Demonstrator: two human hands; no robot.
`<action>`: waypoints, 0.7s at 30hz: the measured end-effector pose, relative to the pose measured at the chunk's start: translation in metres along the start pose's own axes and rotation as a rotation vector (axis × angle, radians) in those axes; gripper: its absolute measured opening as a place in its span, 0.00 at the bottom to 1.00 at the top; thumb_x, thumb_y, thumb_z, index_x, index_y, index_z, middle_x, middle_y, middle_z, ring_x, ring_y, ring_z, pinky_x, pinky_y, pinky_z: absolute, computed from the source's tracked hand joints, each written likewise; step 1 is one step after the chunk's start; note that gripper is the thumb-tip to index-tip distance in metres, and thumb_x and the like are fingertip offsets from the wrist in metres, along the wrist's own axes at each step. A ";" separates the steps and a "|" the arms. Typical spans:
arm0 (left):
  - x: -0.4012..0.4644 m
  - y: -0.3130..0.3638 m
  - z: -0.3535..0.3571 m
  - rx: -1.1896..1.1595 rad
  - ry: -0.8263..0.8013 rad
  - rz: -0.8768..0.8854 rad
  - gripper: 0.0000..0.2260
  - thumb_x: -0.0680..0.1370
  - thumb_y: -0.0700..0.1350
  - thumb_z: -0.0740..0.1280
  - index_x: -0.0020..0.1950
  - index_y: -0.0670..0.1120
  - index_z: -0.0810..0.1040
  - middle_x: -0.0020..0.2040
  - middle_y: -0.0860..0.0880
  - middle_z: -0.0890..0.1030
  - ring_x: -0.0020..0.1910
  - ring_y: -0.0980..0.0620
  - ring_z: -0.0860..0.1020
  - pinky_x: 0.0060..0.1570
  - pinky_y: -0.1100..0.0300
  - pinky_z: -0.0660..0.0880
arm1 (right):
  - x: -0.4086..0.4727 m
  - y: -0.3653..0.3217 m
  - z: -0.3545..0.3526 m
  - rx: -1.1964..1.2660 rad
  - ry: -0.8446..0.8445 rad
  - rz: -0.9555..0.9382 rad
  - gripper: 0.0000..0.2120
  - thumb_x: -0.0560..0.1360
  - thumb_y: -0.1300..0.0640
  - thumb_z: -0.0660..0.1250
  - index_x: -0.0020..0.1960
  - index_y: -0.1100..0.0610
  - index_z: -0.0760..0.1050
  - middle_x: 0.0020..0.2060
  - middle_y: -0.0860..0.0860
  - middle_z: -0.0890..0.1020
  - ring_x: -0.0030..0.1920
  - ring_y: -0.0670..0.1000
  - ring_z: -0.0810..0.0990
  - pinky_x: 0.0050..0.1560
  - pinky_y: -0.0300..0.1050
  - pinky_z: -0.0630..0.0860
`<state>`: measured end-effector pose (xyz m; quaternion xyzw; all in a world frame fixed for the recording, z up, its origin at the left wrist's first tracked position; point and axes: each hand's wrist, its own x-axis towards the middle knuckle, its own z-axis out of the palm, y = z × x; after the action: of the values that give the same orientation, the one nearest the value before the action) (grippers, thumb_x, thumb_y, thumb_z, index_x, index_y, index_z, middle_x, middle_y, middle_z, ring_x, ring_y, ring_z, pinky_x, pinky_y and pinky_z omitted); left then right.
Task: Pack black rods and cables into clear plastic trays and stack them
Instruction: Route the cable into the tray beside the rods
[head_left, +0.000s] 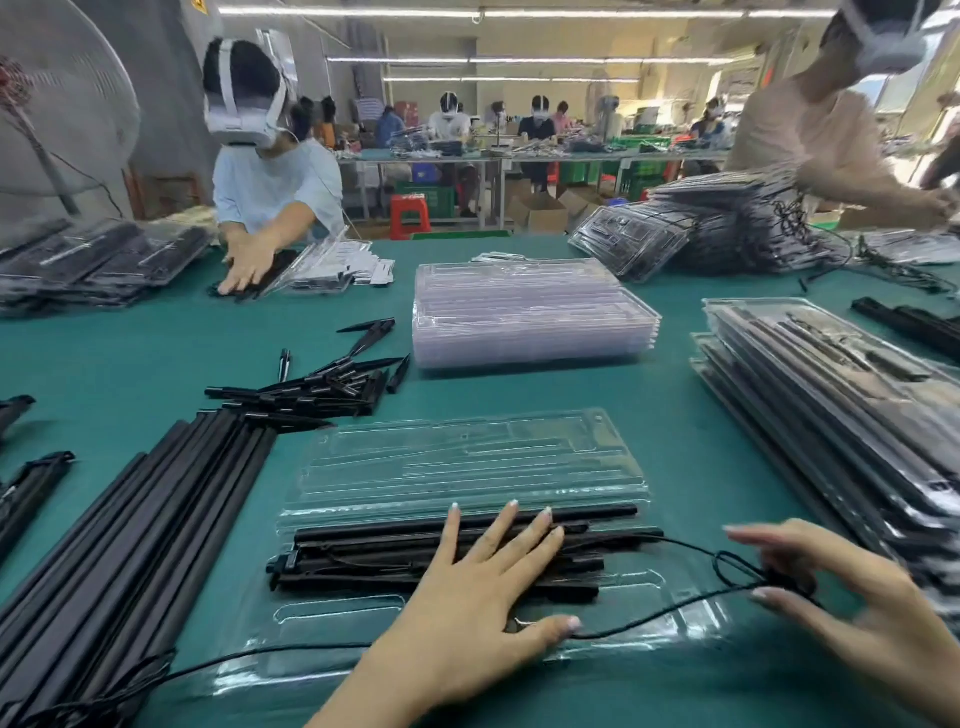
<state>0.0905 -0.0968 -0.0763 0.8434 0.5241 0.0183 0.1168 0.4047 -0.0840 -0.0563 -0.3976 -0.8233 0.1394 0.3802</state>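
An open clear plastic tray (467, 462) lies in front of me on the green table, its far half bare. Several black rods (363, 561) lie in its near half. My left hand (483, 597) presses flat on the rods with straight, spread fingers. A thin black cable (675, 605) runs from under that hand out to the right. My right hand (852, 608) pinches the cable's looped, knotted part at the tray's right end.
Long black rods (130, 545) lie at the left, short black spikes (322, 389) behind them. A stack of empty clear trays (530, 317) stands in the middle. Packed trays (841, 395) are piled at the right. Two other people work across the table.
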 end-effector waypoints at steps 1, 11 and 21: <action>0.000 -0.001 0.001 0.001 -0.003 -0.001 0.32 0.74 0.71 0.42 0.75 0.65 0.36 0.71 0.69 0.32 0.69 0.66 0.26 0.71 0.44 0.28 | 0.001 -0.005 -0.001 0.051 -0.004 0.052 0.15 0.71 0.52 0.72 0.57 0.47 0.78 0.36 0.46 0.76 0.32 0.47 0.72 0.37 0.35 0.70; -0.002 0.004 0.002 -0.033 0.035 -0.038 0.29 0.74 0.72 0.47 0.72 0.71 0.38 0.71 0.71 0.33 0.70 0.65 0.28 0.70 0.42 0.27 | 0.037 -0.026 0.015 0.819 -0.282 0.582 0.04 0.74 0.59 0.62 0.41 0.57 0.74 0.29 0.54 0.67 0.28 0.50 0.59 0.25 0.36 0.58; 0.000 0.011 0.003 -0.068 0.058 -0.113 0.29 0.73 0.71 0.51 0.71 0.73 0.41 0.72 0.71 0.35 0.72 0.63 0.29 0.67 0.39 0.25 | 0.026 -0.010 0.022 1.036 -0.210 0.558 0.20 0.62 0.67 0.72 0.54 0.58 0.83 0.42 0.56 0.81 0.34 0.47 0.77 0.35 0.36 0.75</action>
<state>0.1003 -0.1023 -0.0770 0.8071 0.5732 0.0538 0.1309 0.3724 -0.0694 -0.0526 -0.3458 -0.5457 0.6561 0.3900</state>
